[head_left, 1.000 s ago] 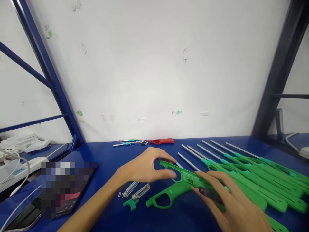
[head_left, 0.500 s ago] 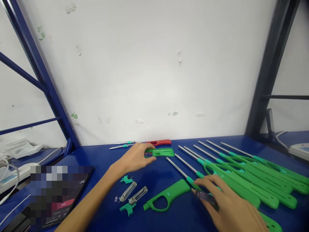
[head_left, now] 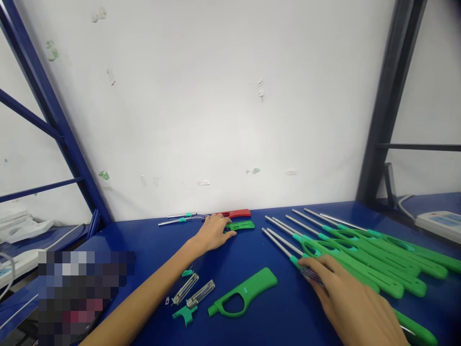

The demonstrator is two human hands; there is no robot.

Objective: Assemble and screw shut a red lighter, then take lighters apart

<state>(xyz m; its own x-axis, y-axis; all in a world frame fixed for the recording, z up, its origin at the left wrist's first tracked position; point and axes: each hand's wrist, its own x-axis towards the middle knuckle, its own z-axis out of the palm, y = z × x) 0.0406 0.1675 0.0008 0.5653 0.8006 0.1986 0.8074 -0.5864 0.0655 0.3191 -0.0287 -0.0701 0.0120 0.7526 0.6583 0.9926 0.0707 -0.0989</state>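
At the back, my left hand (head_left: 213, 232) is over the left ends of a green lighter shell (head_left: 245, 225) and a red lighter body (head_left: 237, 213). Thumb and fingers are apart; the fingertips are partly hidden. My right hand (head_left: 347, 293) is closed round a slim, dark see-through handle (head_left: 311, 275), its kind unclear. That hand also rests on the nearest green gas lighter (head_left: 293, 260) of a row of long-nosed green lighters (head_left: 374, 269). Between the hands lies a green lighter body (head_left: 248, 291), with clear lighter inserts (head_left: 200, 293) and a teal trigger piece (head_left: 185, 315) left of it.
Thin metal lighter tubes (head_left: 176, 221) lie by the white wall (head_left: 230, 105) at the back. A blurred-out screen (head_left: 82, 293) lies at the left. Blue (head_left: 46, 96) and dark (head_left: 385, 96) frame posts flank the blue table (head_left: 151, 254). A white device (head_left: 439, 223) stands far right.
My left hand has moved further back and right, over the red body. My right hand has shifted the nearest lighters right, closer to the row. The view has turned slightly.
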